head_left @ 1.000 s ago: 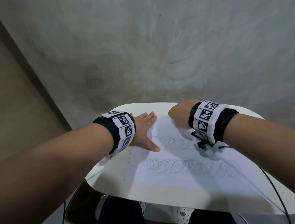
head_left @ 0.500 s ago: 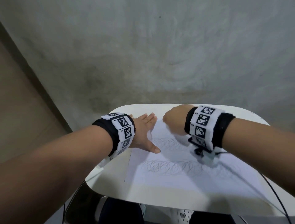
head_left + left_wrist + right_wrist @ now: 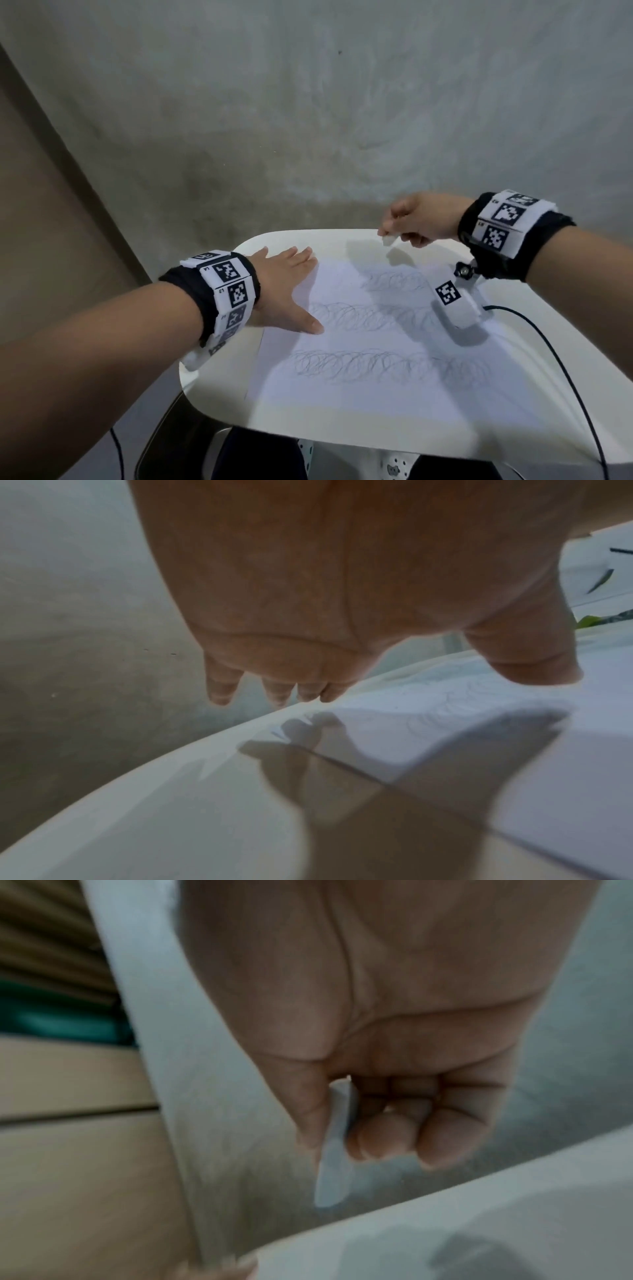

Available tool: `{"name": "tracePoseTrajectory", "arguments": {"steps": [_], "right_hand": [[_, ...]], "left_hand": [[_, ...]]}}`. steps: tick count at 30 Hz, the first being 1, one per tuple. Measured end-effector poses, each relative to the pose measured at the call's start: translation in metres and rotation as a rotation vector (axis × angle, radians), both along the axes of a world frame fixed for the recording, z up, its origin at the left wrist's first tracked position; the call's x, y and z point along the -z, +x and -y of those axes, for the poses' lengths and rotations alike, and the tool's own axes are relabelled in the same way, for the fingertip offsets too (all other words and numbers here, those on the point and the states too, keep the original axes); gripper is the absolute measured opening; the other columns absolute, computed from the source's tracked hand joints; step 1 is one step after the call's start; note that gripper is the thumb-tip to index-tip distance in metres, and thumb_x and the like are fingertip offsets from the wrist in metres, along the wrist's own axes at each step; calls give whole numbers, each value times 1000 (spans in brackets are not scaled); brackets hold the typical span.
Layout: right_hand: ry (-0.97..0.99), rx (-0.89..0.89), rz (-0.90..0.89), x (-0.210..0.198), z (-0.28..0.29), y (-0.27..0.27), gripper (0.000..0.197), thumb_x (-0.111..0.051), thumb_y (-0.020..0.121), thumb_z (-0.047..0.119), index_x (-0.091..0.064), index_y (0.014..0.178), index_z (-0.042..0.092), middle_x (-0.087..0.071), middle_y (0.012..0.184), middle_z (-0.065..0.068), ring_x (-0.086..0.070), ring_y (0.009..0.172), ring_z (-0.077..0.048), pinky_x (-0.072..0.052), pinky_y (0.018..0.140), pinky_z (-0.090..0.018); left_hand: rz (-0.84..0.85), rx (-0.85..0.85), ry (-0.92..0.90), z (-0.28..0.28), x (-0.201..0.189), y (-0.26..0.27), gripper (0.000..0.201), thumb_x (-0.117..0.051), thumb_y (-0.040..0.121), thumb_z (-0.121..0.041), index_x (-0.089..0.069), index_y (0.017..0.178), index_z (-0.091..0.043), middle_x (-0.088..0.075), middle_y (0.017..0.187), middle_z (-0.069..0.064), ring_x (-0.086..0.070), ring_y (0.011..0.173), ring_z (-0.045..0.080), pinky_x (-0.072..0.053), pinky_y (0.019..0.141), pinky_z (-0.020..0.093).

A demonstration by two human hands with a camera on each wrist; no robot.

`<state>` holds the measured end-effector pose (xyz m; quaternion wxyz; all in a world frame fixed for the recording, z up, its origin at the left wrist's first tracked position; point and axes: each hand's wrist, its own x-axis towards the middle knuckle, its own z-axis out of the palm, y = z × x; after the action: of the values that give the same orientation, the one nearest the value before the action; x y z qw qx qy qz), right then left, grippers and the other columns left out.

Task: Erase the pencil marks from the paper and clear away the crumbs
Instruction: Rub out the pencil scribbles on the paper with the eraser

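A white sheet of paper (image 3: 376, 346) with looping pencil scribbles (image 3: 363, 365) lies on a small white table (image 3: 219, 383). My left hand (image 3: 291, 291) lies flat with straight fingers along the paper's left edge, its thumb on the sheet; the left wrist view shows the paper (image 3: 479, 696) under that thumb. My right hand (image 3: 416, 219) is raised above the table's far edge and pinches a small white eraser (image 3: 388, 240) between thumb and curled fingers. The right wrist view shows the eraser (image 3: 337, 1145) sticking out below the thumb.
The table stands against a grey concrete wall (image 3: 342, 102). A black cable (image 3: 555, 359) runs from my right wrist across the table's right side. A dark chair frame (image 3: 164, 431) shows under the table's near left corner.
My right hand has lifted off the paper and moved up and to the right with the eraser, uncovering the top scribbles. The left hand has stayed on the paper's left edge.
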<state>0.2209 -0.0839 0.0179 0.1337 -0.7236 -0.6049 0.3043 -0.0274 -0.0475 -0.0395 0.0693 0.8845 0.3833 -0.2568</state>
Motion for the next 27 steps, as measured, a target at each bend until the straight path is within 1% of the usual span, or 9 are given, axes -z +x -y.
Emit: {"name": "tracePoseTrajectory", "arguments": {"steps": [1,3,7,10,16,19,23,25,27], "right_hand": [[15,-51,135,1,0,-4,2,-61,92,19,-62,94,19,-58,71,0,-51,54,-11,-44,56,-21],[53,-151,384,4,-2,-17,19,-65,89,24,-61,107,17,-63,73,1,-58,62,-14,-42,55,-21],[33,-274,614,19,-13,-49,25,-59,90,24,-66,107,7,-70,100,-9,-64,92,-28,-44,71,-26],[-8,-345,765,27,-16,-60,20,-50,92,16,-62,105,7,-67,103,-8,-57,82,-26,-43,67,-28],[-59,-424,877,27,-19,-67,19,-56,91,14,-64,106,5,-67,93,-3,-54,79,-22,-37,52,-23],[-47,-401,878,28,-20,-69,20,-53,92,14,-64,107,8,-58,76,0,-53,79,-22,-39,54,-23],[-81,-428,849,31,-23,-73,24,-59,89,19,-66,109,8,-69,102,-5,-63,88,-24,-42,64,-24],[-74,-403,886,31,-25,-69,22,-64,86,19,-67,106,9,-69,87,-1,-62,78,-22,-43,55,-22],[-53,-454,879,35,-26,-74,22,-63,86,18,-68,107,11,-66,83,2,-63,79,-20,-46,60,-23]], "left_hand": [[13,-6,-3,0,-4,1,124,-44,70,-90,18,155,-23,24,161,-11,19,148,7,7,121,45],[45,-7,-15,2,-11,11,126,-48,70,-89,17,155,-23,23,161,-10,18,149,9,6,121,44],[27,17,-57,11,-9,36,128,-53,72,-85,19,154,-19,24,162,-5,17,150,15,0,122,47],[16,2,-71,15,-1,40,132,-58,72,-81,23,153,-16,26,161,-3,19,149,18,-1,120,47],[20,10,-89,13,2,40,134,-59,71,-82,26,152,-17,28,160,-3,21,149,20,-2,121,48],[29,-1,-99,15,1,39,133,-60,72,-80,26,152,-18,28,160,-3,21,149,19,-2,120,47],[34,15,-91,16,2,39,132,-59,72,-80,26,151,-17,28,161,-1,21,149,21,-1,120,46],[24,16,-87,16,1,39,131,-58,72,-80,24,152,-17,28,160,-1,22,148,20,0,120,44],[26,8,-93,16,0,40,130,-59,73,-79,23,152,-17,27,161,-1,21,149,21,0,120,44]]}}
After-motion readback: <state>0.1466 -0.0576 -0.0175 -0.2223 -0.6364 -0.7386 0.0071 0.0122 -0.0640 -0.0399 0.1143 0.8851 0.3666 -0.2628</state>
